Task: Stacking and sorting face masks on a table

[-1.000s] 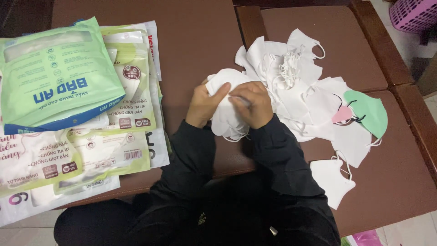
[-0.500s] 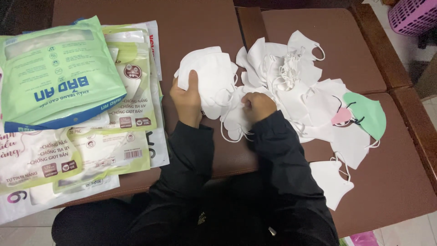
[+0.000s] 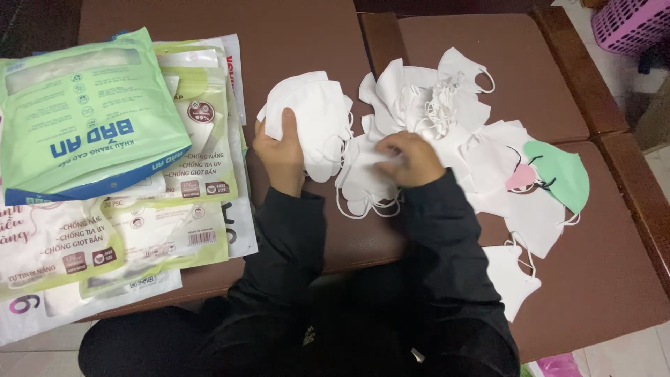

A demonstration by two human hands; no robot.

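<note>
A: We have a small stack of white masks (image 3: 310, 115) pinched in our left hand (image 3: 279, 157), near the middle of the worktop (image 3: 300, 35).

B: Our right hand (image 3: 412, 159) closes on another white mask (image 3: 363, 183) from the loose pile (image 3: 447, 119). Most lie unsorted toward the right edge; the packets (image 3: 105, 139) sit at the left.

Brown padded benches (image 3: 488, 63) stood side by side with dark wooden edges between them. A pink slatted basket (image 3: 631, 24) sat top right on pale tiled floor (image 3: 659, 164).
</note>
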